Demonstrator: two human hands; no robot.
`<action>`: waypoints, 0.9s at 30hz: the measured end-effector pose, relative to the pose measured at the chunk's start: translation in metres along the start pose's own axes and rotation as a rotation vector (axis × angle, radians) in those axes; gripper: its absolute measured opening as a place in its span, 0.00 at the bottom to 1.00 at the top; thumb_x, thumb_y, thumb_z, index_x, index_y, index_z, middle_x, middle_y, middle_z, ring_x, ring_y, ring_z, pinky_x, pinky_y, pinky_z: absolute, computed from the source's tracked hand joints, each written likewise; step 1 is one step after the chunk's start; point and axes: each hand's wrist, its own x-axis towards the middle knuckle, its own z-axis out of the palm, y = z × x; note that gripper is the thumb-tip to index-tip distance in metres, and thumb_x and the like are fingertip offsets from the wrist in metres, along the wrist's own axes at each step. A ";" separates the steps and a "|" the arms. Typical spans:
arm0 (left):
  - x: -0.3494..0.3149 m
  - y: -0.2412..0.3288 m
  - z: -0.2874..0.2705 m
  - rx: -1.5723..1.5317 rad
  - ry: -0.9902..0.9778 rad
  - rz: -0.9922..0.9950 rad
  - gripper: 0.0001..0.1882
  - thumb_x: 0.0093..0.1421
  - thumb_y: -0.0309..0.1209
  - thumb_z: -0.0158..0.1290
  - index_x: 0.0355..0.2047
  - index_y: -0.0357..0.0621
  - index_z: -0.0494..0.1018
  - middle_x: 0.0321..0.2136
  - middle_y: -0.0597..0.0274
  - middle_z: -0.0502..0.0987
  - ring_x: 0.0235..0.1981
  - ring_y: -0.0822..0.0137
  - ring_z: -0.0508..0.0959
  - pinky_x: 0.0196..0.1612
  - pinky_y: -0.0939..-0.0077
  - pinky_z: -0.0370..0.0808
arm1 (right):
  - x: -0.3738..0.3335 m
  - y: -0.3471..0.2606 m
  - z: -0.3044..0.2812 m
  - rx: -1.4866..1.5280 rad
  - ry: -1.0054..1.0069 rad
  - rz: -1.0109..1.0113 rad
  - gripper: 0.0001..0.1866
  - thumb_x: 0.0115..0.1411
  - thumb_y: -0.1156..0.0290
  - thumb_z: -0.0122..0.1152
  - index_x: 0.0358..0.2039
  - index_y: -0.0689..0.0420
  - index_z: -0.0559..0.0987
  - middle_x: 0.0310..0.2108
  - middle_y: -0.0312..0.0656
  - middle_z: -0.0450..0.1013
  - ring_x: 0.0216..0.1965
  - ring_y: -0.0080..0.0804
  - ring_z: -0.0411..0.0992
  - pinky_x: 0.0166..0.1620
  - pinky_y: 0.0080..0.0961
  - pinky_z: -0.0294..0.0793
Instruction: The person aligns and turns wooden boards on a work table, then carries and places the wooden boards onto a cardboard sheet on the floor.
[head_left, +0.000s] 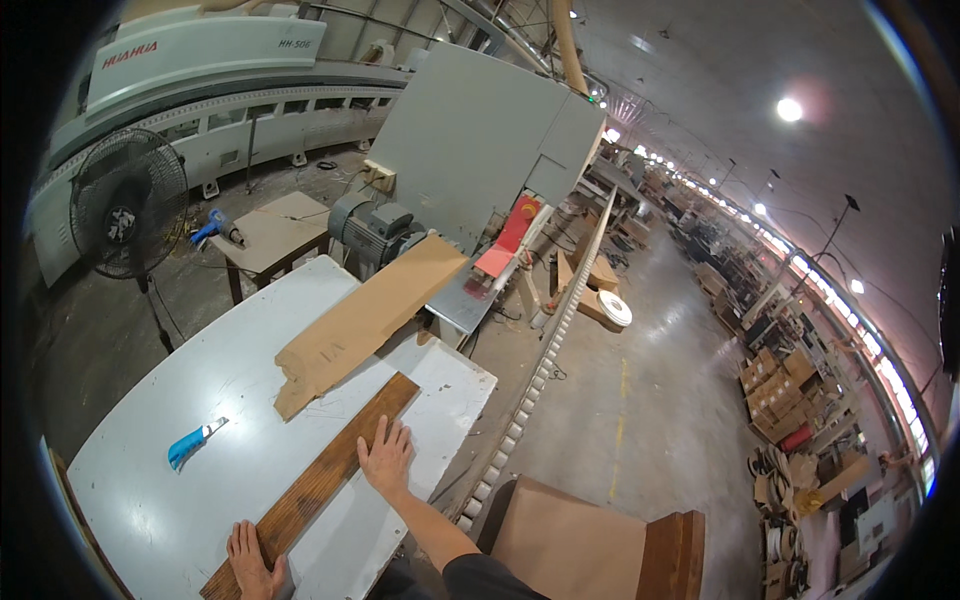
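A long dark-brown wooden board (318, 482) lies slantwise on the white tabletop (150, 520). Across its near end rests my left hand (254, 566), fingers stretched out and thumb apart. Farther along, my right hand (386, 460) lies with spread fingers on the board's right edge. Both hands are open and touch the board without gripping round it. A blue-handled utility knife (188, 446) lies to the left on the tabletop. Beyond the board, a long torn piece of brown cardboard (365, 325) reaches from the tabletop towards a grey machine (470, 130).
Ahead stand an electric motor (375, 230) and a red part (512, 238). At left are a standing fan (125, 205) and a small table (272, 232) with a blue heat gun (217, 228). A roller rail (545, 370) runs along the right. Near it, cardboard (560, 530) covers stacked brown boards (672, 555).
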 end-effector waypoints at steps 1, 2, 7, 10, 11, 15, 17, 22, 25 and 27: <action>0.000 0.002 -0.001 -0.007 0.000 -0.013 0.44 0.47 0.35 0.59 0.61 0.24 0.57 0.61 0.33 0.60 0.64 0.38 0.56 0.65 0.43 0.50 | 0.000 0.000 -0.001 -0.002 0.005 0.004 0.38 0.66 0.48 0.45 0.66 0.64 0.58 0.62 0.66 0.55 0.64 0.66 0.53 0.65 0.54 0.51; 0.001 0.002 -0.001 -0.014 -0.001 -0.028 0.44 0.47 0.35 0.59 0.61 0.24 0.57 0.61 0.33 0.60 0.64 0.38 0.57 0.65 0.43 0.50 | 0.000 0.001 -0.001 0.007 0.003 0.002 0.38 0.66 0.47 0.45 0.66 0.64 0.57 0.63 0.66 0.55 0.64 0.66 0.52 0.65 0.54 0.51; 0.001 0.000 0.004 -0.014 0.040 0.002 0.44 0.47 0.36 0.59 0.61 0.24 0.57 0.60 0.32 0.61 0.64 0.37 0.58 0.65 0.43 0.51 | 0.002 0.001 -0.002 0.019 -0.012 0.021 0.38 0.67 0.47 0.44 0.67 0.63 0.56 0.63 0.66 0.54 0.64 0.67 0.52 0.65 0.56 0.51; 0.002 0.003 0.002 -0.016 0.040 0.002 0.44 0.47 0.36 0.58 0.61 0.24 0.57 0.60 0.32 0.61 0.63 0.37 0.58 0.65 0.43 0.51 | 0.003 0.001 -0.002 0.009 0.062 0.005 0.36 0.65 0.50 0.49 0.64 0.64 0.60 0.60 0.64 0.57 0.61 0.64 0.55 0.62 0.55 0.56; 0.003 0.003 0.002 -0.011 0.036 -0.004 0.44 0.47 0.36 0.58 0.61 0.24 0.57 0.60 0.32 0.61 0.63 0.37 0.58 0.65 0.43 0.51 | 0.003 0.001 -0.002 0.018 0.062 0.004 0.36 0.65 0.50 0.49 0.64 0.64 0.59 0.60 0.64 0.57 0.61 0.64 0.54 0.62 0.55 0.55; 0.002 -0.003 0.007 -0.002 0.056 0.018 0.43 0.47 0.37 0.58 0.61 0.25 0.57 0.59 0.33 0.62 0.63 0.37 0.58 0.65 0.43 0.52 | 0.003 0.000 -0.001 0.021 0.055 -0.001 0.37 0.65 0.50 0.49 0.64 0.64 0.59 0.61 0.64 0.56 0.61 0.65 0.54 0.61 0.56 0.55; 0.002 -0.004 0.007 0.001 0.058 0.023 0.43 0.47 0.38 0.57 0.60 0.25 0.58 0.59 0.33 0.62 0.63 0.37 0.59 0.64 0.43 0.52 | 0.002 0.001 -0.002 0.024 0.049 -0.002 0.37 0.65 0.50 0.49 0.64 0.64 0.59 0.61 0.64 0.56 0.61 0.65 0.54 0.61 0.57 0.55; 0.002 -0.001 0.005 0.003 0.050 0.007 0.44 0.46 0.38 0.58 0.60 0.25 0.58 0.59 0.33 0.62 0.63 0.37 0.59 0.64 0.43 0.53 | 0.002 0.001 -0.003 0.012 0.037 -0.005 0.37 0.65 0.50 0.48 0.64 0.65 0.59 0.60 0.64 0.56 0.61 0.65 0.54 0.62 0.57 0.54; 0.002 -0.003 0.007 0.013 0.042 0.001 0.44 0.46 0.37 0.58 0.60 0.25 0.58 0.59 0.33 0.62 0.63 0.37 0.58 0.64 0.43 0.53 | 0.002 0.002 -0.001 0.016 0.055 -0.006 0.37 0.65 0.50 0.48 0.65 0.65 0.59 0.61 0.65 0.56 0.61 0.66 0.54 0.62 0.56 0.54; 0.001 -0.005 0.007 0.018 0.040 0.001 0.44 0.46 0.37 0.58 0.60 0.25 0.58 0.59 0.33 0.62 0.63 0.37 0.58 0.65 0.43 0.52 | 0.002 0.002 0.000 0.003 0.050 -0.012 0.37 0.65 0.50 0.48 0.65 0.65 0.59 0.61 0.65 0.56 0.62 0.66 0.54 0.62 0.56 0.54</action>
